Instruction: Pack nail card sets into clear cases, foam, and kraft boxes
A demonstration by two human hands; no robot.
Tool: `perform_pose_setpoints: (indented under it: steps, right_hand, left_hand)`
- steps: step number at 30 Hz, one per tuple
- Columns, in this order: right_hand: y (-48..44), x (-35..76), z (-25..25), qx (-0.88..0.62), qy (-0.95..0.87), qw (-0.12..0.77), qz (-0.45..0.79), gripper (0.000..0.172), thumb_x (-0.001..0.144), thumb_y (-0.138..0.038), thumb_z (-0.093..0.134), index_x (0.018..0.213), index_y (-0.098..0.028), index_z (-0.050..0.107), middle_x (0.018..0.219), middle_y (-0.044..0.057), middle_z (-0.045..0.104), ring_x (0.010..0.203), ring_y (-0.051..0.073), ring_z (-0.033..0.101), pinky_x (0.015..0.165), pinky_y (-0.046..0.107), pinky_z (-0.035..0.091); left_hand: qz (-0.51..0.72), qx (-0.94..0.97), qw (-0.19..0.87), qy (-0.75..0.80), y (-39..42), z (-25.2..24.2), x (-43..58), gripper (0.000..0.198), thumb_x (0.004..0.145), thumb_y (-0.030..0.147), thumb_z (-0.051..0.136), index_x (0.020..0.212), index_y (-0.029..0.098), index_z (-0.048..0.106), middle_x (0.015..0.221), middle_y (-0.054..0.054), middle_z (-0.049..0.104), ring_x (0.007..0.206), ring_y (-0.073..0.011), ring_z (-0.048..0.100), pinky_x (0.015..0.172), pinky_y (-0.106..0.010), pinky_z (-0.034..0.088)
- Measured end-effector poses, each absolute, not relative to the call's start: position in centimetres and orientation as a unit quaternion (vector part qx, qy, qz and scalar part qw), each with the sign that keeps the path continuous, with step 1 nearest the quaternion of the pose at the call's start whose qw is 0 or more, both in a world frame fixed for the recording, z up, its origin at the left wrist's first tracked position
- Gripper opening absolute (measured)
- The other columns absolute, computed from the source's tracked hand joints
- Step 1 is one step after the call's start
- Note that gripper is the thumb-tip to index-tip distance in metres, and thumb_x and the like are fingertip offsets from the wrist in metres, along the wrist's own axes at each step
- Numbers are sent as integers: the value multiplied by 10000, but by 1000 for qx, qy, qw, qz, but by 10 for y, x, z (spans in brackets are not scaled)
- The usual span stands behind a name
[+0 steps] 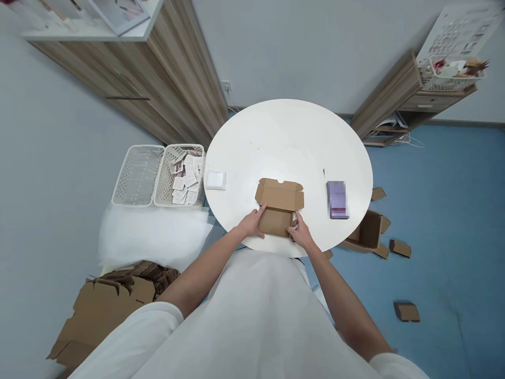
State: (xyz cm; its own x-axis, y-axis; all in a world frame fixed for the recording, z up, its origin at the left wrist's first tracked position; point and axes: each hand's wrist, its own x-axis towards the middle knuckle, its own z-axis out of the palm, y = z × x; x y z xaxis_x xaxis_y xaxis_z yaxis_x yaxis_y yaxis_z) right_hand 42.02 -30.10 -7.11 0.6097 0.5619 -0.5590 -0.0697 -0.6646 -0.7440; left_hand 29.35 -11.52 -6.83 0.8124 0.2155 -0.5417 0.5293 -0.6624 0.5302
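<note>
A small brown cardboard box (275, 222) lies at the front of the round white table, its lid flap (278, 198) laid out flat away from me. My left hand (251, 222) holds the left side of the box, with the fingers at the fold and the thumb near the front corner. On the right side, my right hand (300, 230) grips the box wall with bent fingers. The inside of the box shows bare brown cardboard. To its right on the table is a purple pack (337, 200), blurred by pixelation. A small white packet (216, 180) lies near the left edge.
Two white baskets (158, 181) stand left of the table (290, 137), one with many small cards. Below them are translucent sheets (152, 231) and a pile of flat cardboard (106, 305). An open carton (369, 230) and loose boxes (406, 311) lie on the blue floor.
</note>
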Motion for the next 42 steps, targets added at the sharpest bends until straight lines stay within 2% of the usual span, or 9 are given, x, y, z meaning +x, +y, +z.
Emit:
perform_pose_setpoints:
  steps: [6,11,17,21,24,32,38,42]
  right_hand:
    - [-302,443,-71,-750,-109,430,490,806,623,-180,519,1339,-372,206,869,-26,447,439,40,466,432,209,428]
    - [-298,461,-79,-750,-113,455,466,791,619,-166,504,1332,-370,232,850,-34,433,419,32,458,403,194,416]
    - [-298,473,-83,-763,-149,441,448,762,644,-201,505,1340,-350,232,874,-20,434,416,41,444,381,202,393]
    - [-298,474,-85,-784,-168,430,416,718,669,-279,537,1336,-304,272,863,-15,447,467,60,437,443,224,427]
    - [-298,474,-88,-800,-183,421,387,688,677,-334,554,1320,-259,323,849,-10,455,521,78,438,533,251,457]
    - [-296,471,-97,-825,-172,407,351,698,681,-413,546,1315,-219,328,868,4,460,595,107,451,671,307,456]
    - [-297,461,-83,-865,-138,407,260,663,699,-467,529,1278,-186,367,903,23,455,591,99,419,679,305,440]
    - [-281,446,-60,-886,-126,426,134,595,737,-445,505,1256,-192,364,957,39,444,583,90,395,659,293,428]
  left_hand:
    - [-211,870,396,204,-106,-66,309,1230,473,321,788,1382,285,-41,1208,-138,431,1071,-312,482,820,-381,407]
    - [-194,872,396,213,-105,-64,326,1183,485,302,784,1384,289,16,1234,-132,418,1100,-313,456,835,-388,404]
    - [-199,867,397,225,-109,-64,330,1235,469,379,785,1386,281,-36,1222,-126,419,1048,-299,485,816,-376,408]
    - [-196,861,411,228,-110,-63,328,1281,452,425,784,1384,261,-79,1222,-134,421,966,-270,523,782,-359,416]
    - [-193,859,416,227,-109,-62,328,1304,439,438,785,1382,257,-97,1220,-134,430,982,-271,511,799,-363,404]
    - [-182,852,432,232,-109,-61,317,1313,448,458,783,1378,252,-120,1184,-134,455,939,-266,528,788,-375,405]
    - [-171,845,445,243,-108,-54,299,1311,479,509,751,1364,237,-178,1185,-124,441,896,-234,539,796,-362,419]
    - [-89,837,437,317,-85,-48,269,1144,605,557,648,1369,254,-149,1251,-111,383,954,-213,519,836,-353,420]
